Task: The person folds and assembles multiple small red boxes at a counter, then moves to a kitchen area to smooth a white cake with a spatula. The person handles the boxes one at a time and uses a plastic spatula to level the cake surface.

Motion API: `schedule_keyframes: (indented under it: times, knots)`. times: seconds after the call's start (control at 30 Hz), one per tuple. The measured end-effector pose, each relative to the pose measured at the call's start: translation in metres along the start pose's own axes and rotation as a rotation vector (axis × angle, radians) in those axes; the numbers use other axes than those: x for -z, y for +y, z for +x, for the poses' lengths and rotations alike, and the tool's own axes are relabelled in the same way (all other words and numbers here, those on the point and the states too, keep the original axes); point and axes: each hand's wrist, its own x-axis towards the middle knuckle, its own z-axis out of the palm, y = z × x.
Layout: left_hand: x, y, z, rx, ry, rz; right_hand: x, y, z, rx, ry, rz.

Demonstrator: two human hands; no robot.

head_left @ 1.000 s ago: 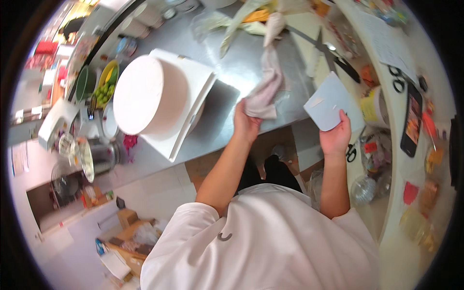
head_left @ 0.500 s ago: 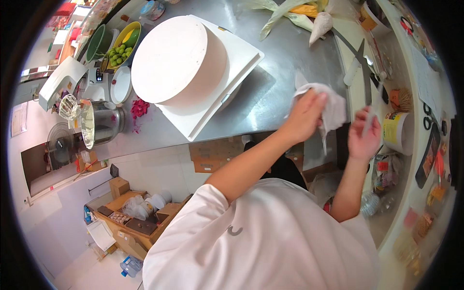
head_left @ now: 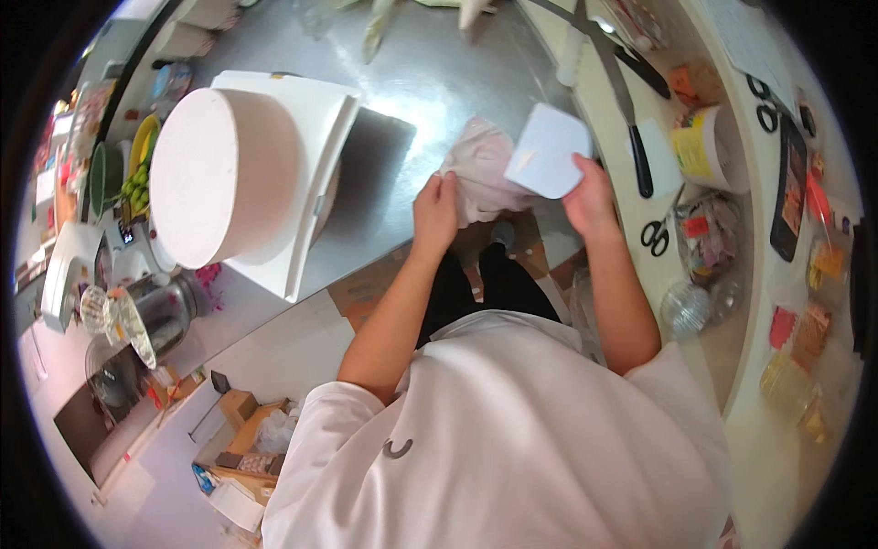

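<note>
My left hand (head_left: pixel 435 212) is closed on one edge of a pale pinkish-white cloth (head_left: pixel 485 169), which hangs bunched over the metal table's front edge. In my right hand (head_left: pixel 590 197) is a flat white scraper (head_left: pixel 555 137) with rounded corners, pinched at its lower right side. The scraper's broad face is turned up, and its left edge meets or overlaps the cloth; whether they touch I cannot tell. To the left of both hands, a tall round white cake (head_left: pixel 197 178) stands on a square white base (head_left: pixel 315 137).
Along the right counter lie a long black-handled knife (head_left: pixel 631 137), scissors (head_left: pixel 655 238), a white tub (head_left: pixel 709 146) and a phone (head_left: pixel 788 188). A stand mixer (head_left: pixel 73 265) and a bowl of green fruit (head_left: pixel 137 188) are at the far left. The steel table (head_left: pixel 412 55) runs behind my hands.
The scraper, edge-on and apart from the cloth before, now shows its broad face beside it. My hands have come closer together. The whole view has swung rightward.
</note>
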Motion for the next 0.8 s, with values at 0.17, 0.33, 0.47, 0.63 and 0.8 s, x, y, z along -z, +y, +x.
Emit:
schedule_keyframes:
  times: [0.17,0.33,0.47,0.63,0.8]
  knots:
    - [-0.011,0.014,0.011,-0.018,0.019,-0.005,0.005,0.014,-0.007,-0.011,0.028,-0.109]
    - [-0.032,0.089,-0.014,-0.132,-0.235,-0.164,0.017,-0.016,-0.036,-0.014,-0.013,0.223]
    - [-0.032,0.164,-0.025,-0.133,-0.476,-0.286,0.007,-0.077,-0.081,-0.047,-0.314,0.383]
    - [-0.012,0.215,-0.032,-0.129,-0.428,-0.612,-0.002,-0.106,-0.098,0.069,-0.579,0.464]
    - [0.001,0.139,0.002,-0.015,-0.062,-0.533,-0.031,-0.087,-0.062,0.011,-0.186,0.34]
